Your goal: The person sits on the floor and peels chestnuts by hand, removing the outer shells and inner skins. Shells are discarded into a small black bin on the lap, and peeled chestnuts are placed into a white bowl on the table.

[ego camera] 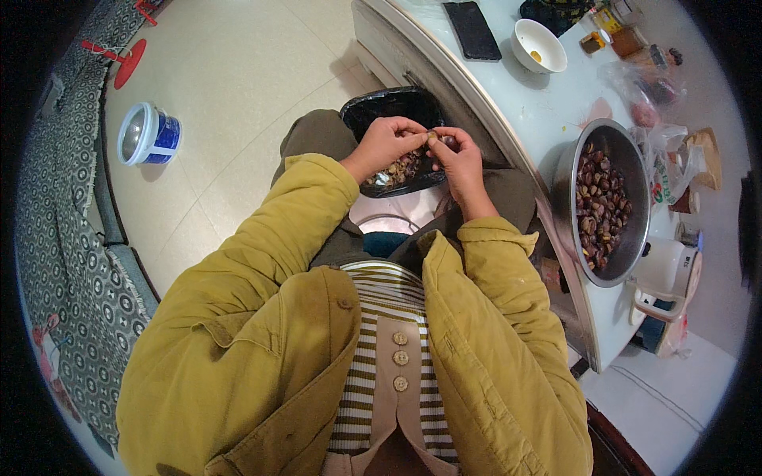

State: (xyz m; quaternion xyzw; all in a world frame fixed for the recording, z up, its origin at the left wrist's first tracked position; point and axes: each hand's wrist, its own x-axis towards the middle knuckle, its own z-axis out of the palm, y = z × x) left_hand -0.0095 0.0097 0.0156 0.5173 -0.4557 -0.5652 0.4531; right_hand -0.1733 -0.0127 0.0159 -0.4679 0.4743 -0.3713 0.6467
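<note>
My left hand and my right hand meet over a bin lined with a black bag. Between the fingertips of both is a small chestnut, partly hidden, with a yellowish part showing. Another dark brown chestnut rests in the curled fingers of the right hand. Below the hands, broken shells lie in the bin, which sits between my knees. To the right, a large steel basin on the table holds many brown chestnuts. A white bowl farther back has a yellow piece in it.
The curved table edge runs close by my right arm. On the table are a black phone, jars, plastic bags and a white appliance. A blue-and-white bucket stands on the floor near a patterned sofa cover.
</note>
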